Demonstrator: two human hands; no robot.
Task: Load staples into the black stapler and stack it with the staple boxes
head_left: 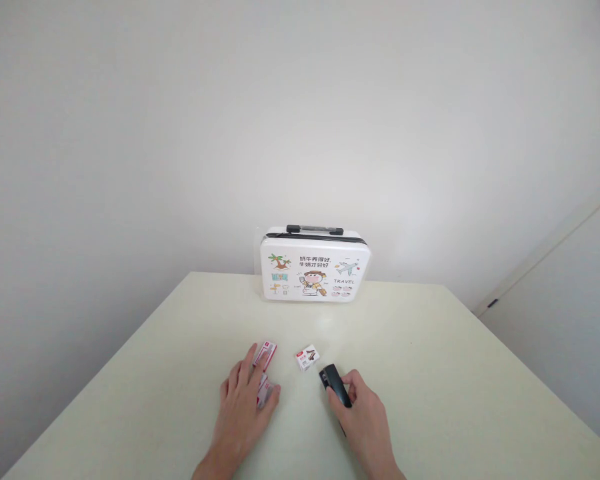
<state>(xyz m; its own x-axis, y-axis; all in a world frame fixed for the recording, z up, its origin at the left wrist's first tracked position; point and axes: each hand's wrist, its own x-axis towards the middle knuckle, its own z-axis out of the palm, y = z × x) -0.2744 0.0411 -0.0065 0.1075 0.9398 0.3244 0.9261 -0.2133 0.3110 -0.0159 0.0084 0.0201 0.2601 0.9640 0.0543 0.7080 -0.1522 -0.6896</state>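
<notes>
My left hand (243,399) lies over two small red-and-white boxes on the table, its fingers stretched and spread. The farther box (265,355) shows beyond the index finger, and part of the nearer box (264,391) shows between that finger and the thumb. To the right, my right hand (363,413) is closed around a black stapler (335,383) between thumb and fingers; its far end points away from me, and its near end is hidden by the hand. A small white box of staples (307,358) with a stapler picture lies between the hands, just beyond the stapler.
A white carry case (314,269) with cartoon prints and a black handle stands upright at the back of the pale table (170,340), near the wall. On the right, a low white panel (555,320) with a small dark fitting adjoins the table.
</notes>
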